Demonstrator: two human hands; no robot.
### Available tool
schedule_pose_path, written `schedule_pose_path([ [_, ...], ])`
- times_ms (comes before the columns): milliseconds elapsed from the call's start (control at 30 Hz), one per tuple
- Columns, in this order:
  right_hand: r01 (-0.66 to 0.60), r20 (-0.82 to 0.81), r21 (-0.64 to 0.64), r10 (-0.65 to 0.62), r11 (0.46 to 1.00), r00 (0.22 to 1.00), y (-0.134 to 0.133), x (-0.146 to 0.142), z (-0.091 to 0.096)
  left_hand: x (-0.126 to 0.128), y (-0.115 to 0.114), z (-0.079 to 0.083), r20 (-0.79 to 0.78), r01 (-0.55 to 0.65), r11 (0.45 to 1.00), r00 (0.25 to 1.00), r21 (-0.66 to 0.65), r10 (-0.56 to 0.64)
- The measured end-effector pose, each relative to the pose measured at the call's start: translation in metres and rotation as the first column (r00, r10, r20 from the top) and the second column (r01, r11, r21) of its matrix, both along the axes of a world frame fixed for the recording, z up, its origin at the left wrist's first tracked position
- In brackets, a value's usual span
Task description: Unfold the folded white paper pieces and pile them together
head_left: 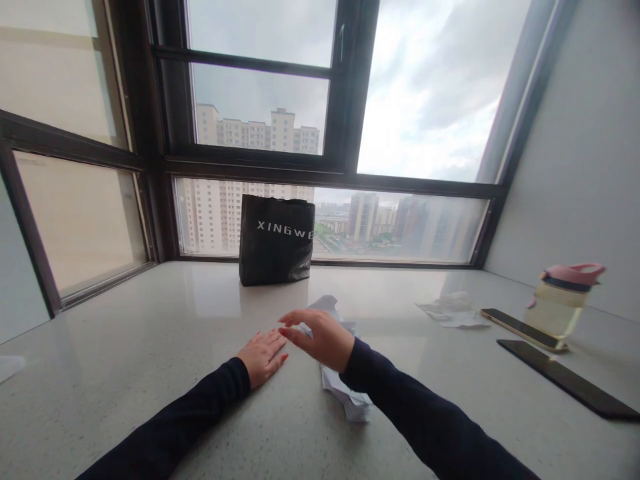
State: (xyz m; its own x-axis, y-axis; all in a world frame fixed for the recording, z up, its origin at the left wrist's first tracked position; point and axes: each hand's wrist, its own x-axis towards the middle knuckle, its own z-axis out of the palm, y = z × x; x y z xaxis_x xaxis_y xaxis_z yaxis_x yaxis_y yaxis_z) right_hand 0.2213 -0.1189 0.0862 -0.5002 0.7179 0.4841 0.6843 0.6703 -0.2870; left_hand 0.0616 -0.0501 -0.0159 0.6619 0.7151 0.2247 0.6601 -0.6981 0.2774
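Note:
My left hand (263, 357) lies flat on the pale speckled counter (210, 427), fingers stretched out and palm down. Just to its right, my right hand (323, 335) hovers over a stack of white paper (347, 397), its fingers apart and pointing left toward the left fingertips. Nothing shows in either hand. The right hand and forearm hide the middle of the stack; its near end and a crumpled-looking far end stick out on both sides. Whether the right hand touches the paper is hidden.
A black bag (276, 241) with white lettering stands by the window. On the right are a crumpled tissue (453, 310), a phone (523, 328), a flat black slab (565, 377) and a bottle with a pink lid (560, 300). Something white (10, 365) lies at the far left edge.

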Motion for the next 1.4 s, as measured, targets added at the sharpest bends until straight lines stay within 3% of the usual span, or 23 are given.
schedule_pose_path([
  [67, 0.118, -0.027, 0.056, -0.116, 0.991, 0.993, 0.023, 0.029, 0.001, 0.001, -0.001, 0.001, -0.041, -0.007, 1.000, 0.999, -0.011, 0.006],
  [133, 0.232, -0.032, 0.064, -0.231, 0.971, 0.973, 0.046, 0.060, -0.012, 0.001, -0.002, 0.001, -0.071, -0.017, 1.000, 0.997, -0.010, 0.017],
  [233, 0.380, -0.087, -0.039, -0.382, 0.924, 0.920, 0.072, 0.101, -0.042, 0.001, -0.001, 0.000, -0.090, -0.027, 1.000, 0.996, 0.010, 0.028],
  [333, 0.407, -0.147, -0.124, -0.423, 0.905, 0.894, 0.085, 0.125, -0.068, 0.000, -0.001, 0.001, -0.083, -0.031, 0.999, 0.996, 0.017, 0.032],
  [467, 0.389, -0.178, -0.180, -0.419, 0.904, 0.891, 0.096, 0.129, -0.086, 0.007, -0.013, 0.013, 0.140, 0.027, 0.995, 0.989, 0.093, -0.040],
  [567, 0.341, -0.201, -0.193, -0.377, 0.920, 0.904, 0.101, 0.121, -0.093, 0.028, -0.035, 0.029, 0.282, 0.181, 0.965, 0.931, 0.191, -0.231],
  [700, 0.250, -0.199, -0.196, -0.288, 0.948, 0.937, 0.102, 0.108, -0.099, 0.065, -0.070, 0.039, 0.124, 0.430, 0.860, 0.871, 0.276, -0.476],
  [833, 0.187, -0.184, -0.208, -0.227, 0.960, 0.956, 0.097, 0.101, -0.100, 0.089, -0.077, 0.028, -0.120, 0.584, 0.738, 0.804, 0.337, -0.582],
  [1000, 0.149, -0.196, -0.217, -0.193, 0.965, 0.962, 0.091, 0.089, -0.098, 0.079, -0.050, 0.020, -0.111, 0.411, 0.840, 0.910, 0.354, -0.399],
  [1200, 0.122, -0.208, -0.211, -0.167, 0.970, 0.964, 0.079, 0.056, -0.103, 0.027, -0.028, 0.038, -0.003, 0.305, 0.901, 0.947, 0.308, -0.320],
  [1300, 0.116, -0.208, -0.201, -0.158, 0.973, 0.965, 0.070, 0.035, -0.102, 0.008, -0.018, 0.043, 0.202, 0.158, 0.953, 0.956, 0.260, -0.214],
  [1400, 0.183, -0.176, -0.160, -0.210, 0.970, 0.962, 0.068, 0.022, -0.095, -0.003, -0.004, 0.041, 0.506, -0.054, 0.988, 0.862, 0.145, -0.027],
])
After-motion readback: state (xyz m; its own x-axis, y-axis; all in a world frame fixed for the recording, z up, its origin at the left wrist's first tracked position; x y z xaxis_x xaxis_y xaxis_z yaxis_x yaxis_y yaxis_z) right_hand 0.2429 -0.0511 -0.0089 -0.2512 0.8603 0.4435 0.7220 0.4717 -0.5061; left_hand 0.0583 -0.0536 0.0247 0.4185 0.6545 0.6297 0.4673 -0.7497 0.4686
